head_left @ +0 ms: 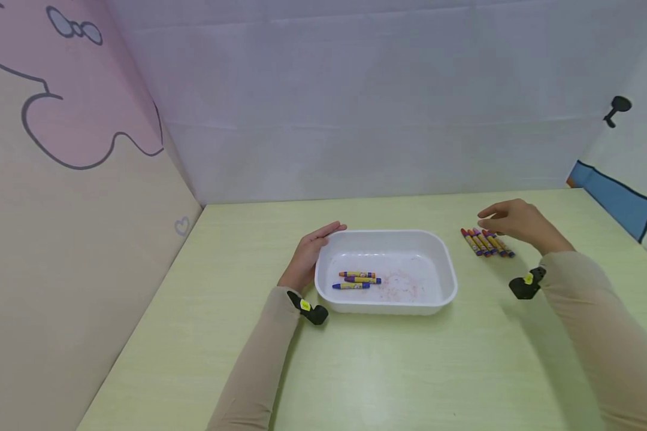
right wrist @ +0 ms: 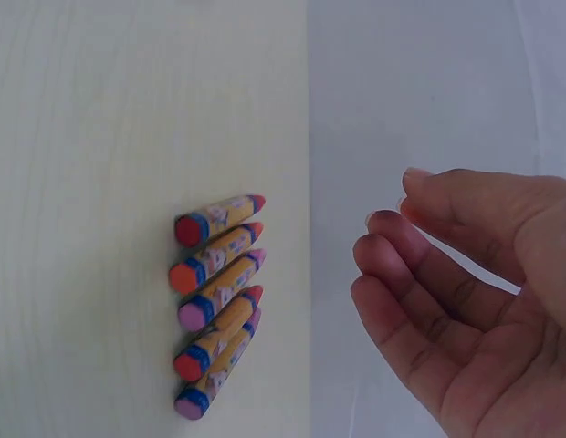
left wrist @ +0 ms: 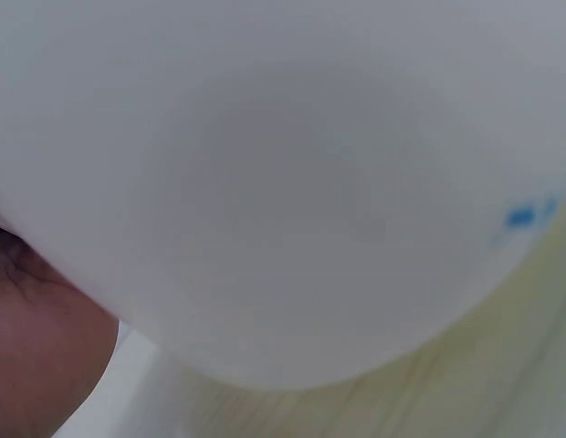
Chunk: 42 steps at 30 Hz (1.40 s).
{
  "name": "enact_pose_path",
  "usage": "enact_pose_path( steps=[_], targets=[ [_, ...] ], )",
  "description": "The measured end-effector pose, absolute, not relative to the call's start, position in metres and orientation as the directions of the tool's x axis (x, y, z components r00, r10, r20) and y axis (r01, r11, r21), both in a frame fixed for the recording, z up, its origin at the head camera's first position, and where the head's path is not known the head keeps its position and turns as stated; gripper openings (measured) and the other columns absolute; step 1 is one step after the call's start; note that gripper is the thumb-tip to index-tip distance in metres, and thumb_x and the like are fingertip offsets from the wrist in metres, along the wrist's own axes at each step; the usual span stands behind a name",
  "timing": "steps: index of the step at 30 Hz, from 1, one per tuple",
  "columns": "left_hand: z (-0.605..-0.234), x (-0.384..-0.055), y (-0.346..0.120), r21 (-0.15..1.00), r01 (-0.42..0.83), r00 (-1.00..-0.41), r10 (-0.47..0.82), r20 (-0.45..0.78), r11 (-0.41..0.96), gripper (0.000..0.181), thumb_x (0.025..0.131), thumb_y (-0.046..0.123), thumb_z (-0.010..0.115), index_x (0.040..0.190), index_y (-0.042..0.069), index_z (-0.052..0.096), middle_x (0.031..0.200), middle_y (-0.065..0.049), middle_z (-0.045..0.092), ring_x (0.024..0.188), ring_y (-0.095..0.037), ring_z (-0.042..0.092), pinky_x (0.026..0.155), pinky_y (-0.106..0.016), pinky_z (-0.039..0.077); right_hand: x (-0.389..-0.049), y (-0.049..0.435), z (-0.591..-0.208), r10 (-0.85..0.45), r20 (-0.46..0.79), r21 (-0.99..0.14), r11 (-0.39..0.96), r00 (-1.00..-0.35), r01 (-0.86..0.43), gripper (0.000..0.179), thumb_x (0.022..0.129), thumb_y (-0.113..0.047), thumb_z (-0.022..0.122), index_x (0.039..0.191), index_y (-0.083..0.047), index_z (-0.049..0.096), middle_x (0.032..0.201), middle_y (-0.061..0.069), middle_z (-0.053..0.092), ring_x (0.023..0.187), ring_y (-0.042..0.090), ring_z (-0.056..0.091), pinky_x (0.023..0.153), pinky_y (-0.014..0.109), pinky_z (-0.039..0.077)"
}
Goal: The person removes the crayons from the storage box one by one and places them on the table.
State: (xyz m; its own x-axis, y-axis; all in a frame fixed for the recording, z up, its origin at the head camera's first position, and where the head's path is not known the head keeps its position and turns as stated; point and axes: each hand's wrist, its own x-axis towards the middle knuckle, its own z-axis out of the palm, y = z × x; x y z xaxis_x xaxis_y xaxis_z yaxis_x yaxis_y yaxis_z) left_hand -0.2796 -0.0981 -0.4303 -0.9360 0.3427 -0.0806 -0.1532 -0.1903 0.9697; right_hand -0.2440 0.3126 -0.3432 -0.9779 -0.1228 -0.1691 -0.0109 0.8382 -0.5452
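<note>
A shallow white plastic tray (head_left: 388, 308) stands on the table. My left hand (head_left: 304, 257) holds it by its far left corner, with the thumb at the rim. In the left wrist view the tray's outer wall (left wrist: 292, 201) fills most of the picture. Three crayons lie inside: an orange one (head_left: 357, 275), a purple one (head_left: 363, 279) and a blue one (head_left: 351, 286). My right hand (head_left: 523, 224) is over the far end of a slanted row of several crayons (head_left: 487, 243). In the right wrist view its loosely bent fingers (right wrist: 388, 315) hold nothing, apart from the red crayon (right wrist: 219, 219) and the others.
Reddish specks (head_left: 401, 287) mark the tray floor. The pale wooden table (head_left: 366, 371) meets a white cloth backdrop (head_left: 366, 114) behind. Printed panels stand at both sides, the left panel (head_left: 86, 239) close along the table's edge.
</note>
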Motion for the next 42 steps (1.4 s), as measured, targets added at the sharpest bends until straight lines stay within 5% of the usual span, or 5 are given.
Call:
enact_pose_path(
  steps=[8, 18, 26, 32, 42],
  targets=[
    [-0.430, -0.280, -0.097, 0.969, -0.155, -0.939, 0.334, -0.083, -0.195, 0.042, 0.101, 0.007, 0.034, 0.137, 0.016, 0.054, 0.139, 0.001, 0.056, 0.132, -0.018, 0.049, 0.107, -0.037, 0.042, -0.253, 0.284, -0.330, -0.165, -0.124, -0.576, 0.815, -0.978, -0.065, 0.048, 0.095, -0.034, 0.058, 0.127, 0.001, 0.058, 0.095, 0.008, 0.071, 0.080, 0.012, 0.062, 0.079, 0.041, 0.053],
    [-0.431, -0.281, -0.095, 0.968, -0.167, -0.935, 0.343, -0.095, -0.188, 0.044, 0.101, 0.007, 0.033, 0.143, 0.011, 0.047, 0.142, -0.001, 0.053, 0.133, -0.020, 0.047, 0.107, -0.039, 0.042, -0.257, 0.242, -0.323, -0.249, -0.126, -0.684, 0.723, -0.960, -0.098, 0.041, 0.093, -0.027, 0.061, 0.124, 0.000, 0.061, 0.105, 0.016, 0.070, 0.087, 0.015, 0.066, 0.080, 0.032, 0.057],
    [-0.427, -0.280, -0.094, 0.968, -0.173, -0.933, 0.346, -0.102, -0.182, 0.044, 0.101, 0.005, 0.031, 0.141, 0.013, 0.050, 0.143, -0.004, 0.051, 0.136, -0.024, 0.044, 0.109, -0.042, 0.040, -0.264, 0.209, -0.329, -0.361, -0.131, -0.711, 0.683, -0.923, -0.166, 0.033, 0.092, -0.018, 0.063, 0.119, 0.001, 0.065, 0.102, 0.018, 0.070, 0.088, 0.024, 0.066, 0.084, 0.040, 0.056],
    [-0.430, -0.283, -0.093, 0.969, -0.172, -0.932, 0.347, -0.101, -0.179, 0.045, 0.101, 0.005, 0.030, 0.144, 0.010, 0.045, 0.145, -0.004, 0.049, 0.137, -0.025, 0.042, 0.110, -0.042, 0.039, -0.271, 0.185, -0.335, -0.466, -0.188, -0.669, 0.706, -0.865, -0.235, 0.031, 0.092, -0.017, 0.064, 0.117, 0.000, 0.066, 0.103, 0.015, 0.070, 0.092, 0.029, 0.065, 0.086, 0.043, 0.055],
    [-0.431, -0.283, -0.091, 0.972, -0.170, -0.937, 0.332, -0.109, -0.163, 0.044, 0.100, 0.007, 0.034, 0.140, 0.014, 0.051, 0.141, 0.000, 0.054, 0.133, -0.020, 0.048, 0.108, -0.041, 0.042, -0.280, 0.149, -0.348, -0.633, -0.307, -0.632, 0.694, -0.710, -0.346, 0.027, 0.089, -0.011, 0.066, 0.114, -0.002, 0.069, 0.100, 0.006, 0.072, 0.084, 0.013, 0.064, 0.082, 0.033, 0.056]
  ],
)
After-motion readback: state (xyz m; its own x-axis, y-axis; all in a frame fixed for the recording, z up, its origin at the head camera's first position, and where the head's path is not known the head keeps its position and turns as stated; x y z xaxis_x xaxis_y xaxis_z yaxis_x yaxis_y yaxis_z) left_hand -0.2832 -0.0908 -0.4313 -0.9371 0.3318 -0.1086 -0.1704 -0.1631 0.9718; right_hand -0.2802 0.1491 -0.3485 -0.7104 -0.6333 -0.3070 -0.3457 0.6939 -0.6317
